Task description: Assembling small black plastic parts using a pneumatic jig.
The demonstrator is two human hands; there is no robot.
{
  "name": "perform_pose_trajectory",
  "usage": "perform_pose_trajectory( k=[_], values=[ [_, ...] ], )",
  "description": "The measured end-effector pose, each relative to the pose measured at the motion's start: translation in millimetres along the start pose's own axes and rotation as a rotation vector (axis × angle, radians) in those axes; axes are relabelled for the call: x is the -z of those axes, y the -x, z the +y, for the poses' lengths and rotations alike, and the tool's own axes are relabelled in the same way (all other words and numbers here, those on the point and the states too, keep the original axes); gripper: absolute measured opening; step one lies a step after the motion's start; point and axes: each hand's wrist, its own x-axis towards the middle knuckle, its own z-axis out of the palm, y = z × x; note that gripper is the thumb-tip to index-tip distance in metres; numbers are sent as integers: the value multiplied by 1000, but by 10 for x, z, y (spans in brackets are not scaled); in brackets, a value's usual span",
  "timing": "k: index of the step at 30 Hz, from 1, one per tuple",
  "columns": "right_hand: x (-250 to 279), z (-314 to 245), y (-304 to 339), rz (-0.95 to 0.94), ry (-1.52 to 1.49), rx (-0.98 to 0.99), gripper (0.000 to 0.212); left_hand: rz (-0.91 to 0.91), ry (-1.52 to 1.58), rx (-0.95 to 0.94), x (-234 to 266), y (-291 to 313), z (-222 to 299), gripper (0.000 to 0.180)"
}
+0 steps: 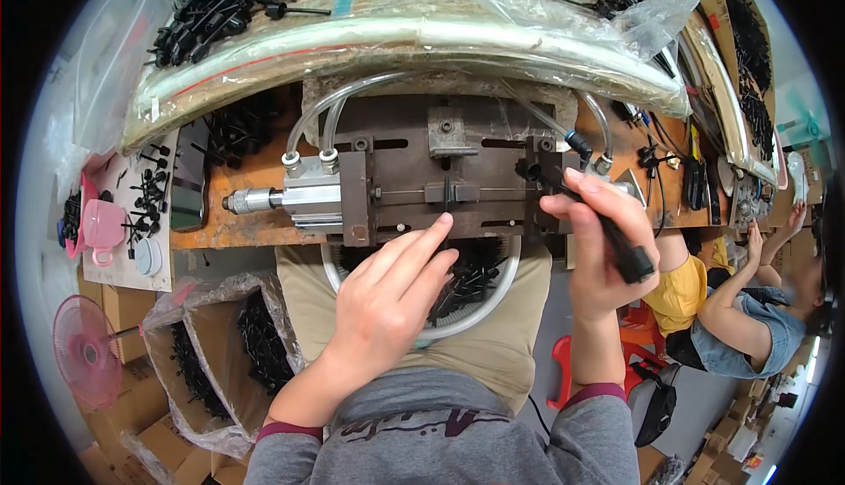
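Bare left forearm (312, 388) slanted up and rightward out of grey fabric sleeve with maroon cuff (286, 457). Bare left hand (387, 296) lay back uppermost, digits loosely extended, farthest fingertip (445, 220) pointing up and right. Bare right forearm (598, 353) rose nearly upright from matching grey sleeve with maroon cuff (597, 441). Bare right hand (616, 238), slightly higher than left, was curled in grasp, fingertips leftward. Hands were apart.

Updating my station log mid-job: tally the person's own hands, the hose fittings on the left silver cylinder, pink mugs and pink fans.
Person's own hands, left hand and right hand: 2
Hose fittings on the left silver cylinder: 2
Pink mug: 1
Pink fan: 1
Total: 6
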Motion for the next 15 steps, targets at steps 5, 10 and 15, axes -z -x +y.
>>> perform_pose_trajectory(
  k=[5, 10, 15],
  values=[
    [-1, -138, 57, 90, -369, -239, 14, 19, -132, -57, -149, 2, -33, 26],
    [27, -235, 83, 122, -429, -481, 15, -54, -162, -39, -83, -140, -22, 25],
    [33, -201, 61, 32, -529, -753, 17, -103, -199, -9, -84, -112, -12, 25]
  ],
)
